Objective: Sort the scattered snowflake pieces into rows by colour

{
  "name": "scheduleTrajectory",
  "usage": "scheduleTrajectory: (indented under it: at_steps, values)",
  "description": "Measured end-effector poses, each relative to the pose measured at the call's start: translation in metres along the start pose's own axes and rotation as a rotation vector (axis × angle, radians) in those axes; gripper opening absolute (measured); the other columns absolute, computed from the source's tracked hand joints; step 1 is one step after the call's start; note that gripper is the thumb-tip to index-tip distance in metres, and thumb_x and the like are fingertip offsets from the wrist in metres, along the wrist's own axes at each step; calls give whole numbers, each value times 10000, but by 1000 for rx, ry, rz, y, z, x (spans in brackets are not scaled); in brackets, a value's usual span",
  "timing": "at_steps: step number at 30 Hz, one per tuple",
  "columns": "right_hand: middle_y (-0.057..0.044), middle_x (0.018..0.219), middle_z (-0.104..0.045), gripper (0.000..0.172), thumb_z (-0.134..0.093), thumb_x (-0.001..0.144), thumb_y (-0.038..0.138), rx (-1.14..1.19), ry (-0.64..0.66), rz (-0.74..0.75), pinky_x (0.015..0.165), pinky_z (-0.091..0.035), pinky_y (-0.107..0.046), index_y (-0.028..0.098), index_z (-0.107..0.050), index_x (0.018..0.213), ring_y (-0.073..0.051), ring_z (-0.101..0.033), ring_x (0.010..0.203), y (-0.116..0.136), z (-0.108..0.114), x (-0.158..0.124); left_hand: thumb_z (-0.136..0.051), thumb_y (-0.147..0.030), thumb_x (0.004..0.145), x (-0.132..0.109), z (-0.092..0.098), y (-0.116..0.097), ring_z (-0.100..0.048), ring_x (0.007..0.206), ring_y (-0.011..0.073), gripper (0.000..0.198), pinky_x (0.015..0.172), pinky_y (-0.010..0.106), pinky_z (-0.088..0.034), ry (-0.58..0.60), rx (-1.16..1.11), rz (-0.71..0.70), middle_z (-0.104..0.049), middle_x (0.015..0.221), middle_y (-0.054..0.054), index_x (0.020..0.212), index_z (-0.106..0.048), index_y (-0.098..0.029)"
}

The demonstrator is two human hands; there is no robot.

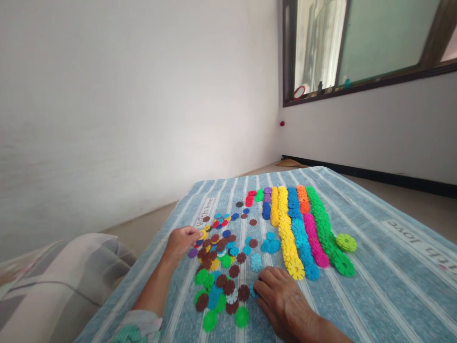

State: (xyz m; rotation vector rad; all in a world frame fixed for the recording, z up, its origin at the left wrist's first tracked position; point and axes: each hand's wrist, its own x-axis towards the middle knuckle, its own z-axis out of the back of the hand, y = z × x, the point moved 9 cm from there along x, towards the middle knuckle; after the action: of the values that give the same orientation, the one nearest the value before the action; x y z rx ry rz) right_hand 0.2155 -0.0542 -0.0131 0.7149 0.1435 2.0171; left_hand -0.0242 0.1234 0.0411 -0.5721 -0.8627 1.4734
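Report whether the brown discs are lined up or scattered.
Scattered: the brown discs lie jumbled among other colours, some on their own, unlike the long overlapping yellow row.

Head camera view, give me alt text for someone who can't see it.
A person's left hand is at the left edge of loose, colorful notched discs, and the right hand is low at their right side, over a blue striped cloth. Farther right, overlapping discs form rows grouped mostly by color. Behind are a white wall and a window.
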Motion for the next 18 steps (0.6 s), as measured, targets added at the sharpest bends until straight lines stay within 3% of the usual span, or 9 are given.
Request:
scheduleTrajectory:
  at_steps: [4, 11, 14, 18]
  values:
    - [-13, 926, -586, 73, -586, 855, 160, -27, 25, -6, 797, -375, -339, 211, -534, 848, -208, -517, 901, 1, 0, 2, -649, -415, 588, -4, -38, -27, -455, 411, 99, 267, 449, 210, -319, 129, -7, -40, -542, 416, -32, 619, -635, -149]
    - [-22, 932, -595, 45, -580, 851, 178, -64, 37, -8, 782, -369, -342, 207, -547, 848, -215, -517, 898, 1, -1, 5, -620, -333, 651, -14, -150, -103, -480, 423, 93, 188, 457, 202, -333, 432, 125, -254, -612, 492, -12, 632, -636, -147]
    - [-26, 935, -604, 27, -569, 860, 183, -82, 44, -5, 782, -370, -344, 207, -556, 855, -217, -525, 900, 1, -2, 7, -600, -267, 664, -17, -189, -128, -531, 491, 105, 139, 518, 202, -375, 464, 214, -361, -623, 507, -12, 621, -654, -147]
    - [-34, 901, -611, 28, -574, 847, 179, -115, 47, 3, 746, -378, -349, 203, -560, 845, -225, -531, 873, 1, -1, 9, -589, -213, 657, -17, -223, -143, -559, 526, 114, 115, 547, 203, -392, 470, 330, -424, -637, 520, -14, 640, -683, -149]
